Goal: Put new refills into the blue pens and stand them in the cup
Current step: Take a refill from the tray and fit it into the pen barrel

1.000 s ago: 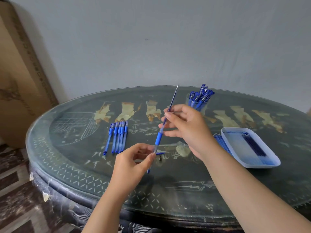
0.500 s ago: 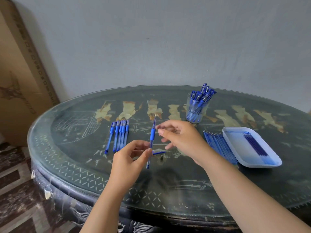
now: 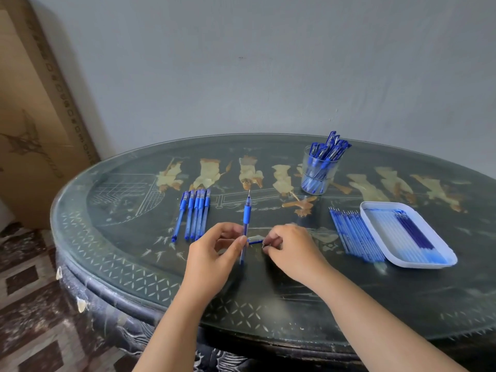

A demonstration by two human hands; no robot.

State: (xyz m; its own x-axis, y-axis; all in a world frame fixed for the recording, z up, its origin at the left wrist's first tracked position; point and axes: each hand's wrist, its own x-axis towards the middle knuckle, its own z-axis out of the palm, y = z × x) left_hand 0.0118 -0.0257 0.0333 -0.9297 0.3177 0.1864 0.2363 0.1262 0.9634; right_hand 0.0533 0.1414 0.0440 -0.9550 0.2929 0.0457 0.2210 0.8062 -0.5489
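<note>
Head: held pen [image 3: 247, 217] near table rim [image 3: 115, 292]

Dark inlaid oval table [image 3: 349, 304]; grey wall [image 3: 268, 63] behind; patterned floor [image 3: 26, 304]; cardboard [image 3: 26, 130] left.

Five pens [image 3: 194, 213] in row; one cup [image 3: 333, 171]; one tray [image 3: 379, 224].
</note>
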